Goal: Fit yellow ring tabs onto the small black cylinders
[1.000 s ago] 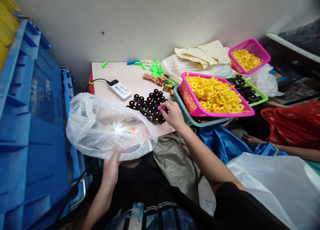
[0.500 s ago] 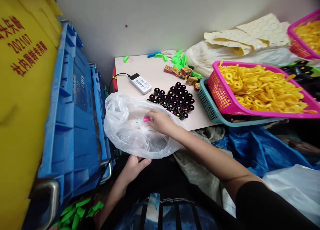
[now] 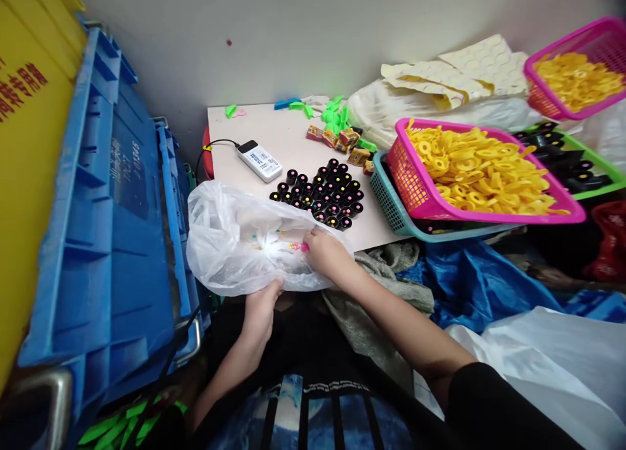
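A clear plastic bag [image 3: 220, 254] lies spread at the front edge of the table, its mouth facing up. Under its near rim, my left hand [image 3: 261, 303] grips the plastic, fingers mostly hidden behind it. My right hand [image 3: 325, 254] is inside the bag's right side, closed around a small bright pink piece [image 3: 304, 247], its shape mostly covered by the fingers. Tiny pink and yellow beads [image 3: 295, 246] show at its tip. A few more coloured specks are scattered on the plastic. Just beyond stand many short black cylinders [image 3: 320, 192] with pink or yellow dots in their tops.
A white handheld device [image 3: 261, 162] with a cable lies on the table [image 3: 225, 124]. Behind are green pieces [image 3: 336, 114] and small printed boxes [image 3: 348, 139]. At right, a pink basket [image 3: 415, 189] of yellow parts sits on a teal basket [image 3: 384, 195]. Blue crates [image 3: 132, 176] stand left.
My right hand has moved right within the bag, and beads now show at the pink piece's tip. My left hand has come up against the bag's near rim. The view has shifted rightward.
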{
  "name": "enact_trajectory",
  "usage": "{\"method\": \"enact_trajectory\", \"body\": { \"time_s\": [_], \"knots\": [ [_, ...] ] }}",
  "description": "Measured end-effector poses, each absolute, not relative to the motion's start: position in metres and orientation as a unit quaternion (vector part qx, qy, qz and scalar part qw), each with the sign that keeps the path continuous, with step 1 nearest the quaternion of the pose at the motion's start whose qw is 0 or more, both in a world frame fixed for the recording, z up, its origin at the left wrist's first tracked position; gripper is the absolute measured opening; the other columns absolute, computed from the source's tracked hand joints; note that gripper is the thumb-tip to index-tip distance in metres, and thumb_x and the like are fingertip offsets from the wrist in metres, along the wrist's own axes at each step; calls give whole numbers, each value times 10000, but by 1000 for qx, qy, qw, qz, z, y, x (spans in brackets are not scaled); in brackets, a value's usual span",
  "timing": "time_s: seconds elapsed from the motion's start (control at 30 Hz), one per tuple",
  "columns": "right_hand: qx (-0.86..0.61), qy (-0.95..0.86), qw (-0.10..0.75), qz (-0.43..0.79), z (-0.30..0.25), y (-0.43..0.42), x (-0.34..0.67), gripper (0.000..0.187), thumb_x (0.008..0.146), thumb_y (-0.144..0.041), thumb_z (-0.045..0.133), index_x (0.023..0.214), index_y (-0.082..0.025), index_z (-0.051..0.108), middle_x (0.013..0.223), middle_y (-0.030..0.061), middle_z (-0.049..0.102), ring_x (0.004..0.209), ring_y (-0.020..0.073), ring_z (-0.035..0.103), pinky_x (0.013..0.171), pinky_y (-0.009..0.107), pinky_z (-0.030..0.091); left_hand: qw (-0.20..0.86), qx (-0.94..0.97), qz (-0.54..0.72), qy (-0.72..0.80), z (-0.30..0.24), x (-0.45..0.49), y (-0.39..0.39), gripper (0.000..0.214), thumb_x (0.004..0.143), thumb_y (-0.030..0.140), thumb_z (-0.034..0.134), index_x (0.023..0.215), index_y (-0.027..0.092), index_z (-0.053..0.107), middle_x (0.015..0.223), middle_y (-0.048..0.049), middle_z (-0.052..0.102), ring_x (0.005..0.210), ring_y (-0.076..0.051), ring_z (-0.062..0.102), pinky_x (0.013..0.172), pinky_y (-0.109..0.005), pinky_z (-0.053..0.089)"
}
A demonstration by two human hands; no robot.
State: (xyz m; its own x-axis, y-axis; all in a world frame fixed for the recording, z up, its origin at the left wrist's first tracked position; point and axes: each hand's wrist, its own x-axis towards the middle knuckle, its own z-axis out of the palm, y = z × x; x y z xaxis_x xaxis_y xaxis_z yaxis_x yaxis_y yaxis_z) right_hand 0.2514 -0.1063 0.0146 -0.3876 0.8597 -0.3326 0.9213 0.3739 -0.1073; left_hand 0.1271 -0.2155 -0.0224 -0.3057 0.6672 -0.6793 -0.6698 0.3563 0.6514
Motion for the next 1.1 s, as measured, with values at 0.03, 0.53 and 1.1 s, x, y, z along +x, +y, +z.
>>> {"method": "enact_trajectory", "body": {
  "time_s": [0.03,0.53,1.1],
  "knots": [
    [539,822,108,-149,15,-105,250,266,907,-124,458,1043,-90,684,1071,169,678,957,255,662,793,303,481,602,2,557,573,-22,129,-216,427,547,191,797,943,106,663,934,-71,717,849,-180,659,775,-296,519],
    [513,790,-32,-334,-2,-85,210,315,786,-125,559,1018,-221,748,1088,58,739,1001,224,664,850,289,463,643,192,375,639,-45,131,-208,375,578,491,775,604,152,617,583,-5,605,578,-118,540,642,-256,457],
    [448,567,-273,-635,7,-107,239,259,771,-341,672,976,-184,674,657,-45,594,481,65,411,471,194,361,650,63,481,585,-26,117,-202,387,527,355,834,759,94,669,626,-32,645,558,-118,601,500,-200,480]
  ]
}}
